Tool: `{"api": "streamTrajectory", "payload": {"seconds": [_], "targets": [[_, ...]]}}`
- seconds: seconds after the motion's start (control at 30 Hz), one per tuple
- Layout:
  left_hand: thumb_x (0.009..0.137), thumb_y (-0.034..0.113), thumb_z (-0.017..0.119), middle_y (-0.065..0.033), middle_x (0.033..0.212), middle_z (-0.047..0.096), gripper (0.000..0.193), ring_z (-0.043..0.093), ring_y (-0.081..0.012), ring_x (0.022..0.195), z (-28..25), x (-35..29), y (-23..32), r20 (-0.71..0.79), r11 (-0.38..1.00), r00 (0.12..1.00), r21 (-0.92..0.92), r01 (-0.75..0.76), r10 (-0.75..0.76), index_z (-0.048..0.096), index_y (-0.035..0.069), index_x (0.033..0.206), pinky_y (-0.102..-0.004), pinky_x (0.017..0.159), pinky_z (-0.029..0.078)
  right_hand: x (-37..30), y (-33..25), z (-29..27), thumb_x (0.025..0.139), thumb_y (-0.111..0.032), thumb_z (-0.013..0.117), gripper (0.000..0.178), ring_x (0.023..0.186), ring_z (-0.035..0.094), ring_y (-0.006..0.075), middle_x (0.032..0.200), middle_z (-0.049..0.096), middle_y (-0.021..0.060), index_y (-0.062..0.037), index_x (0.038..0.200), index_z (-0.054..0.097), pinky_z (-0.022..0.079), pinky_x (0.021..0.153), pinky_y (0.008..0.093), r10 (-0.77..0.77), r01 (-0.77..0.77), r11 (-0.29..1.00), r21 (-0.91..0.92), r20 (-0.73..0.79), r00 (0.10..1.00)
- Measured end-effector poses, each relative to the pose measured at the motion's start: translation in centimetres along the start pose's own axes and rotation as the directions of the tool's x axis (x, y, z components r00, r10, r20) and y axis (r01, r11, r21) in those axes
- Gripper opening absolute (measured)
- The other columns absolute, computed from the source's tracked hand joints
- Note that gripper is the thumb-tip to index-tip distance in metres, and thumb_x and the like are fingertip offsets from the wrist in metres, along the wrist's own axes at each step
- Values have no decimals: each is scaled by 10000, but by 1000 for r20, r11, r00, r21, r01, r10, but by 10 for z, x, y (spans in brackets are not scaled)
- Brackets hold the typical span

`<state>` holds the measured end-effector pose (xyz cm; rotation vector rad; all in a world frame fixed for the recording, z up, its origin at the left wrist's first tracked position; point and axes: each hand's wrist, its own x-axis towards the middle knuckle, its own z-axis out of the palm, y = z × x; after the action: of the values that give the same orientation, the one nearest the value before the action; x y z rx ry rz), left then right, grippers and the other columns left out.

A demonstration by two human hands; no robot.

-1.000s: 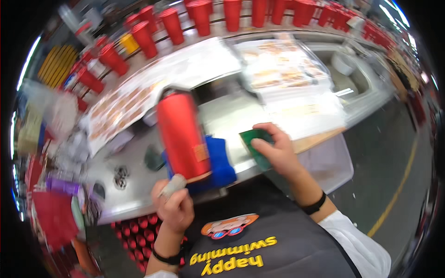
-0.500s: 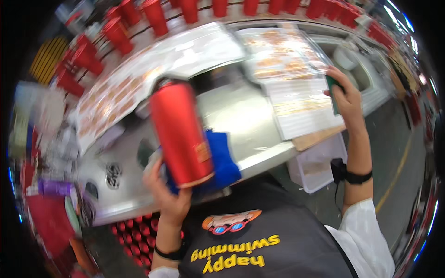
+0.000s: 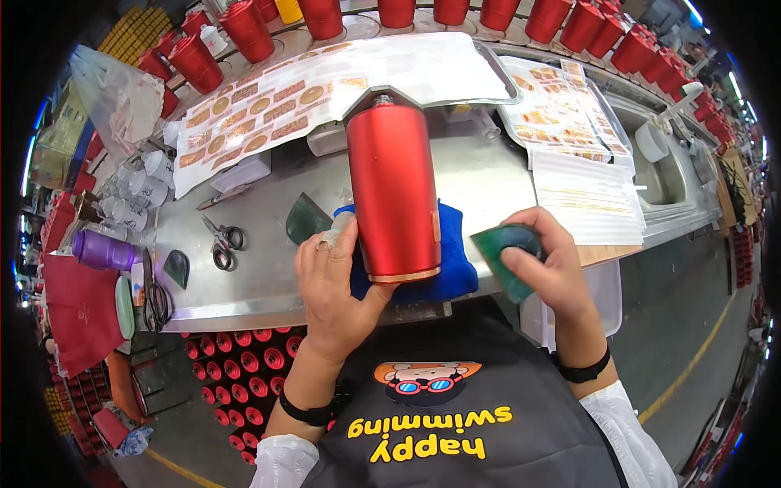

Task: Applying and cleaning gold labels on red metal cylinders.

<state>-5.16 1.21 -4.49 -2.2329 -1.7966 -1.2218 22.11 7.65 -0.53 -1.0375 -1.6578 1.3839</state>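
Note:
A red metallic cylinder [image 3: 394, 191], like a bottle body or tumbler, lies tilted with its far end at a metal fixture [image 3: 382, 96]. My left hand [image 3: 332, 281] grips its near end from the left, the thumb by the gold-coloured rim. A pale cover sits on one of that hand's fingers. Right of the cylinder, my right hand [image 3: 549, 264] pinches a dark green flat scraper [image 3: 503, 252], slightly blurred and apart from the cylinder. Beneath the cylinder's near end is a blue cloth [image 3: 457, 256]. A small gold patch shows on the cylinder's lower right side.
Sheets of gold-and-red decals [image 3: 268, 110] and smaller decals [image 3: 553, 106] lie beyond. Scissors [image 3: 221, 244], another green scraper [image 3: 307, 218] and a purple cup [image 3: 104, 249] are on the left. Red cylinders [image 3: 248, 32] line a conveyor behind; a sink [image 3: 663, 175] stands right.
My right hand with the green scraper has come from the decal sheets at the right toward the cylinder. The view has turned, and the cylinder now appears more upright. My left hand keeps its grip.

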Motion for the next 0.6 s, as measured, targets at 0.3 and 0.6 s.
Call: {"api": "streamTrajectory", "payload": {"seconds": [0.3, 0.6], "targets": [[749, 358, 790, -194, 1082, 609, 711, 514, -388, 1055, -4, 2, 6, -26, 998, 1000, 56, 11, -10, 556, -31, 1296, -498, 1002, 350, 10, -23, 40, 637, -12, 732, 329, 778, 557, 220, 906, 605, 59, -54, 957, 667, 445, 695, 342, -694, 745, 433, -507, 339, 635], [690, 329, 813, -183, 1083, 605, 722, 528, -379, 1040, -11, 10, 11, -21, 986, 997, 150, -69, 73, 574, -12, 1280, -508, 998, 361, 14, -25, 45, 582, 21, 735, 351, 747, 523, 235, 883, 591, 57, -55, 923, 701, 418, 666, 351, -669, 797, 467, -384, 436, 602]]}}
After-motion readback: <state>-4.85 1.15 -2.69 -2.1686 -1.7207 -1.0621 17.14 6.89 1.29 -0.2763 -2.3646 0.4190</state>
